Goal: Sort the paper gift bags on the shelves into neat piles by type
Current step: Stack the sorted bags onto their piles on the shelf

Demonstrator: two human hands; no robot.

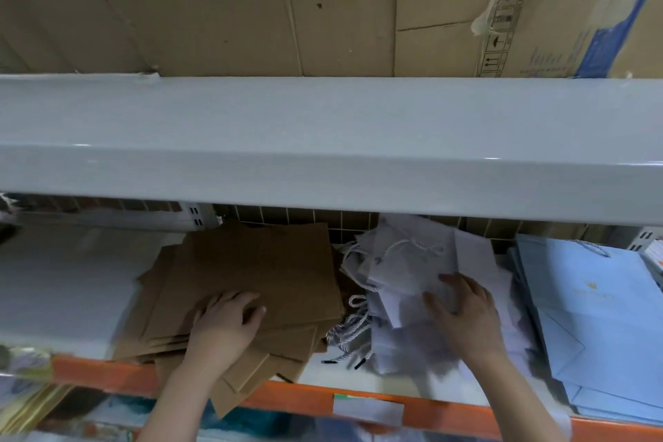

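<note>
The left hand [224, 325] lies flat, fingers spread, on the pile of brown kraft paper bags [251, 283], which is fanned and slightly rotated; its lower corners hang over the orange front edge of the shelf [107, 375]. The right hand [462, 319] presses open on the loose heap of white paper bags with twisted cord handles [412, 273]. Light blue paper bags [588, 305] lie at the right. Left of the brown pile the shelf is free.

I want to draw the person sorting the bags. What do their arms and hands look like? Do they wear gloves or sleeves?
No gloves and no sleeves show. The left hand and the right hand are both bare, and so are the forearms right down to the picture's bottom edge. I see no rings, watch or bracelet, though the picture is a bit blurry.
</note>
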